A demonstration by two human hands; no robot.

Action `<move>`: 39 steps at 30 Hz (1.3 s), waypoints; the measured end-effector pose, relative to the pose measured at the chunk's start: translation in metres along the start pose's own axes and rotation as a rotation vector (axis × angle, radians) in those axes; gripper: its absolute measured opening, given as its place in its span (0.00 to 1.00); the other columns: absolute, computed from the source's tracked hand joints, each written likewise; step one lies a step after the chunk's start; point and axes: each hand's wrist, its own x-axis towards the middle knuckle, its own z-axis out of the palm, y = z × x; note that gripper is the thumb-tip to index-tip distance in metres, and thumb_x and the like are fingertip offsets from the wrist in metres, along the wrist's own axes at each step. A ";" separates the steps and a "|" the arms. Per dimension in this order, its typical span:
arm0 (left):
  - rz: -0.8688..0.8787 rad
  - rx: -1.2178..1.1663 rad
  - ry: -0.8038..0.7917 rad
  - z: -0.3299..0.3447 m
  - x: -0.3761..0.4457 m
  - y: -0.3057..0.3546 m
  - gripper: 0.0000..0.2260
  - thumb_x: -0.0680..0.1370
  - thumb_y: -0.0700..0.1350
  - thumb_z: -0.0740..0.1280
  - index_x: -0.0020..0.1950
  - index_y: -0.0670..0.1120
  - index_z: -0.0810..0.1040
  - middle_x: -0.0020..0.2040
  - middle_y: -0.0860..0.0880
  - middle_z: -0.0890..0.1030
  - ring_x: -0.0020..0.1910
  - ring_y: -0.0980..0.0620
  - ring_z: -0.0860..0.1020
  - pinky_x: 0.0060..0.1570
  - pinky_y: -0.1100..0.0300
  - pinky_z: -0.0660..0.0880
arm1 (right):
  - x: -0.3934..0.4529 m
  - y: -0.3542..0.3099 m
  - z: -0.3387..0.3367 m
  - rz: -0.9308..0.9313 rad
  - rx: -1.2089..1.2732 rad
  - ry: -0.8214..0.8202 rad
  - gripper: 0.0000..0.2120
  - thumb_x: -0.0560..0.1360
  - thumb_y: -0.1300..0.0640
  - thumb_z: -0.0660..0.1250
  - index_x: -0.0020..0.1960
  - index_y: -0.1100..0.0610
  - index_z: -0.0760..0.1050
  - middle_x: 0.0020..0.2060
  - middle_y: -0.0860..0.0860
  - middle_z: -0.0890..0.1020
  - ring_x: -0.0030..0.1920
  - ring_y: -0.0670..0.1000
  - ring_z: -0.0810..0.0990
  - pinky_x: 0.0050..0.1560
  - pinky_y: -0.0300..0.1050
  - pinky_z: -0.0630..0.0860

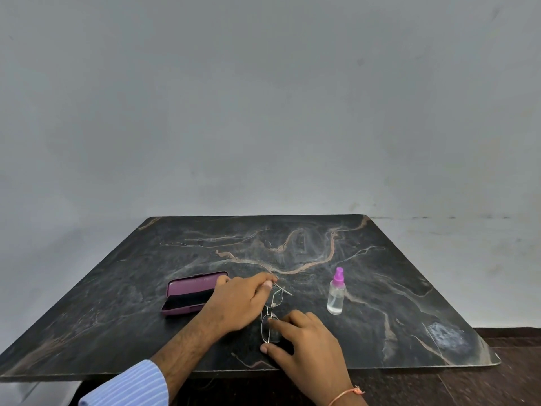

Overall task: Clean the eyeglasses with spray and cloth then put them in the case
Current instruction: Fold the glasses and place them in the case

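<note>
Dark marble tabletop (380, 288) carries everything, all of it in the near half toward the front edge, within easy arm reach.

Purple glasses case (187, 297) sits left of centre, lid hinged open with the dark lining exposed. Likely staged that way so the glasses can drop in one-handed at the end.

Left hand (237, 303) reaches over the case's right end and pinches a temple tip, keeping the frame steady.

Right hand (304, 338) near the front edge, fingers curled on the near lens; something dark under them may be the cloth, can't confirm.

Spray bottle (336, 294), clear with pink nozzle, stands upright right of centre, untouched.

Wire-rim eyeglasses (273, 309) span between both hands at centre, running front to back. Looks like the wiping stage.
</note>
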 end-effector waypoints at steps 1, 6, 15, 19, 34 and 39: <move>-0.017 -0.007 -0.003 -0.001 0.000 0.001 0.22 0.90 0.63 0.47 0.79 0.64 0.72 0.53 0.58 0.90 0.59 0.56 0.85 0.75 0.43 0.63 | 0.000 0.001 0.000 0.001 0.003 -0.001 0.31 0.74 0.23 0.57 0.73 0.34 0.74 0.55 0.38 0.77 0.56 0.43 0.73 0.48 0.39 0.75; -0.148 -0.135 -0.104 -0.007 0.003 0.005 0.29 0.82 0.76 0.46 0.73 0.67 0.76 0.55 0.59 0.89 0.63 0.55 0.85 0.74 0.43 0.73 | -0.001 0.002 0.000 0.005 0.000 -0.006 0.32 0.75 0.22 0.57 0.74 0.33 0.73 0.54 0.38 0.78 0.56 0.43 0.73 0.49 0.38 0.75; -0.301 -0.219 -0.190 -0.015 0.005 0.018 0.33 0.75 0.61 0.69 0.80 0.56 0.73 0.51 0.51 0.91 0.43 0.56 0.90 0.52 0.57 0.85 | -0.006 0.003 -0.009 0.001 0.032 0.004 0.32 0.74 0.23 0.59 0.75 0.32 0.72 0.57 0.37 0.82 0.58 0.42 0.73 0.51 0.38 0.73; -0.347 -0.323 -0.181 -0.013 0.006 0.021 0.32 0.80 0.51 0.74 0.83 0.49 0.70 0.47 0.48 0.92 0.39 0.52 0.92 0.42 0.59 0.88 | -0.010 0.002 -0.015 0.020 0.091 -0.004 0.29 0.72 0.23 0.61 0.68 0.32 0.78 0.53 0.37 0.87 0.55 0.41 0.76 0.54 0.37 0.76; -0.243 -0.314 -0.003 -0.026 -0.001 0.044 0.30 0.75 0.49 0.78 0.77 0.52 0.78 0.42 0.57 0.90 0.38 0.62 0.86 0.50 0.62 0.85 | 0.018 -0.008 -0.042 0.359 0.351 0.027 0.26 0.67 0.25 0.71 0.54 0.42 0.86 0.43 0.44 0.81 0.45 0.41 0.81 0.45 0.34 0.74; -0.283 -0.401 0.026 -0.027 0.002 0.042 0.29 0.75 0.47 0.79 0.75 0.52 0.78 0.43 0.54 0.91 0.35 0.59 0.88 0.41 0.63 0.86 | 0.028 -0.024 -0.045 0.348 0.144 0.063 0.32 0.63 0.20 0.65 0.52 0.42 0.83 0.44 0.42 0.78 0.45 0.42 0.80 0.39 0.37 0.72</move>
